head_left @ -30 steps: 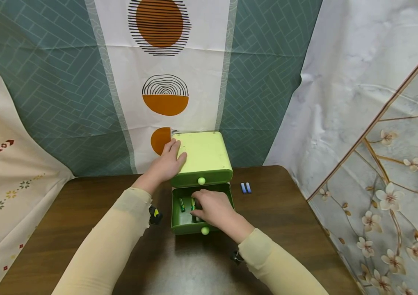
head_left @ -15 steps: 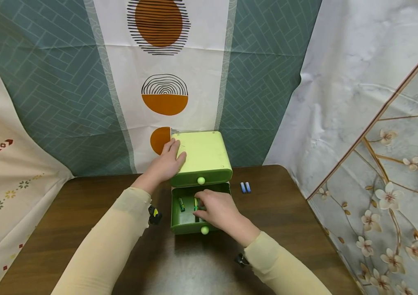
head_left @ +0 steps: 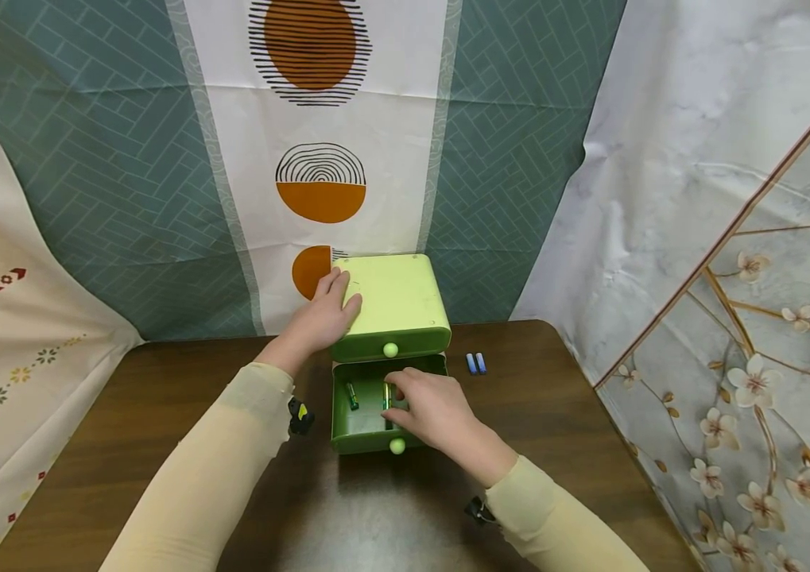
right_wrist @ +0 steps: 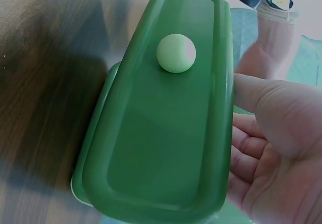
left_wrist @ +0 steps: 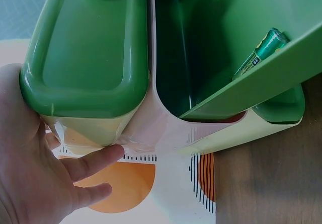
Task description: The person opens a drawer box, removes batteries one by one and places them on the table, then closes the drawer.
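While the left hand (head_left: 322, 318) lies along the left edge of a small green drawer cabinet (head_left: 397, 292), fingers extended and spread, the right hand (head_left: 432, 405) works over the pulled-out drawer (head_left: 362, 445) just below the top one. Right hand: narrow, thumb and fingertips pinching a green battery (head_left: 387, 395) inside the drawer's outline; whether that battery touches the drawer floor, cannot tell. Second green battery (head_left: 352, 396) lies in the same drawer, toward its left side, apart from the fingers. Left hand grips nothing; its wrist view shows fingers spread along the cabinet's side.

Top drawer (head_left: 358, 346) closed, pale green round knob (head_left: 390, 349) at its front. Another green drawer front (left_wrist: 282, 105) sits beneath the pulled-out one. Two blue-and-white batteries (head_left: 481, 363) lie side by side on the brown wooden desk (head_left: 526, 445), near the cabinet's right side. Behind: hanging cloth (head_left: 405, 159), teal and white, with orange circle motifs. Far right: panel (head_left: 705, 357) printed with pale blossoms.
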